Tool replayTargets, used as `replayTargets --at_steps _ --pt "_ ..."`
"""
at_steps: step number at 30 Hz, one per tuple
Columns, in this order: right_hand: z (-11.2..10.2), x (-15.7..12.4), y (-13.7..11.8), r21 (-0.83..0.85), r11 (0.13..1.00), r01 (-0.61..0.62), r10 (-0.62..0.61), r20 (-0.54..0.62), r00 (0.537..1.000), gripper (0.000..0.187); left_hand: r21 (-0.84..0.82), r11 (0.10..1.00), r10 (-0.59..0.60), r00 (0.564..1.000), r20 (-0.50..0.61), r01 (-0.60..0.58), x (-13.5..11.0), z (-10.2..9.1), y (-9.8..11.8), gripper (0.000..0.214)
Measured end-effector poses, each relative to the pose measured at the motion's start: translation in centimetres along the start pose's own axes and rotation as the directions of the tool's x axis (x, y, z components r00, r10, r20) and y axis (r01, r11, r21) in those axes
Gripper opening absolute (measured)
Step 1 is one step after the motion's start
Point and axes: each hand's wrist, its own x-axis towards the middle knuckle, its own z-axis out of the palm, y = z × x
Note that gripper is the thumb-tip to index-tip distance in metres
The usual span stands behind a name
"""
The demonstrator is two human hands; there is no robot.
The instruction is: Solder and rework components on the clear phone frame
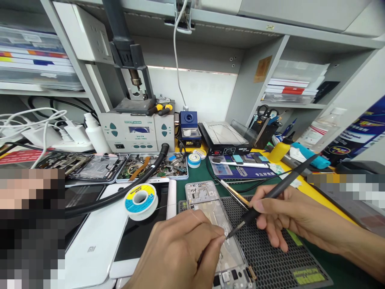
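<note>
An opened phone frame [207,200] lies on a dark perforated mat [267,257] in front of me. My left hand [180,253] rests on the frame, its thumb and fingers pinched together at the frame's right side; what they pinch is too small to make out. My right hand [288,216] grips a long black soldering iron [276,190] like a pen. The iron's tip [230,235] touches the spot right at my left fingertips. A thin pair of tweezers [234,192] lies on the mat just beyond.
A solder spool [140,200] sits on a white phone [141,228] at left, crossed by a black hose [126,190]. Behind stand a hot-air station [136,130], parts trays [156,166], a small blue unit [189,130], a heating plate [225,138] and a yellow bottle [279,149].
</note>
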Motion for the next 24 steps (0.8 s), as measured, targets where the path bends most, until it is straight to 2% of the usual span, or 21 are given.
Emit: replayTargets --at_steps 17,24 --pt "0.55 -0.41 -0.78 -0.02 1.0 -0.021 0.02 -0.022 1.0 0.029 0.007 1.0 0.011 1.0 0.009 -0.011 0.08 0.0 0.06 0.017" --pt "0.23 -0.08 -0.28 -0.012 1.0 -0.019 0.019 -0.004 1.0 0.029 0.006 0.999 0.038 0.999 0.001 -0.038 0.08 0.08 0.0 0.018"
